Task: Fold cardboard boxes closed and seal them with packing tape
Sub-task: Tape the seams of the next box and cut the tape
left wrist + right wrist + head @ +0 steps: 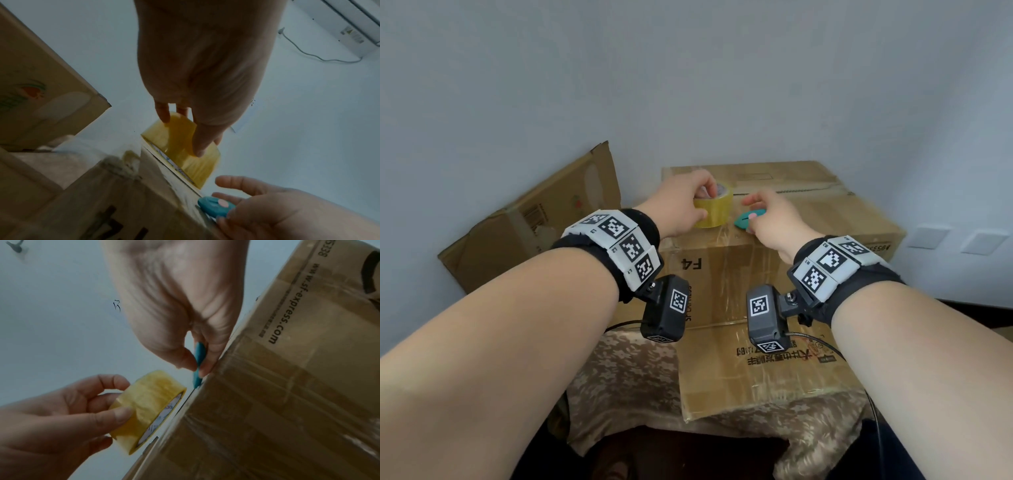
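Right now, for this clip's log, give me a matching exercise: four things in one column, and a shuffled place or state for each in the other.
Things:
1. tape roll
2. cutter
3. box
4. flattened carton

Places or states:
A. leaning at the wall, left of the box
B. pinched in the right hand
C. flaps closed, clear tape running down its front
D. gripped by the left hand, standing on the box top

Pairs: 1-D, 2-B, 3-C, 4-A
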